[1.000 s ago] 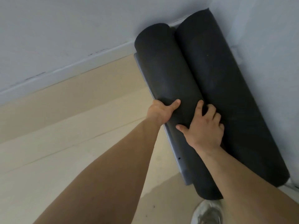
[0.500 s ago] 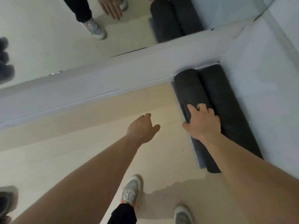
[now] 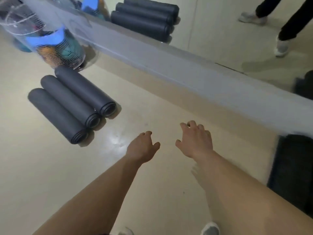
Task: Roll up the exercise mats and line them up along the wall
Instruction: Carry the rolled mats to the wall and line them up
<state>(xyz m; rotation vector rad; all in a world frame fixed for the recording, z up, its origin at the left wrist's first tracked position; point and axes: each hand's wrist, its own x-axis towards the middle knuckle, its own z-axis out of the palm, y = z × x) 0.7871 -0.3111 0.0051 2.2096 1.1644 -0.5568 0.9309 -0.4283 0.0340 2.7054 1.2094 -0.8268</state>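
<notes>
Left hand (image 3: 142,148) and right hand (image 3: 194,141) hover empty over the floor, fingers loosely curled. Three rolled mats (image 3: 71,106) lie side by side at left, near the wall base (image 3: 186,70). More dark mats (image 3: 293,167) sit blurred at the right edge. Likely hazards: a loosely gripped roll unwinding when lifted, or a nudged one rolling out of line.

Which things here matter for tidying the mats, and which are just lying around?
For the job: three rolled dark grey mats; dark mat at right edge; left hand; right hand.
Lying about: wire mesh bin with colourful contents; wall mirror.
</notes>
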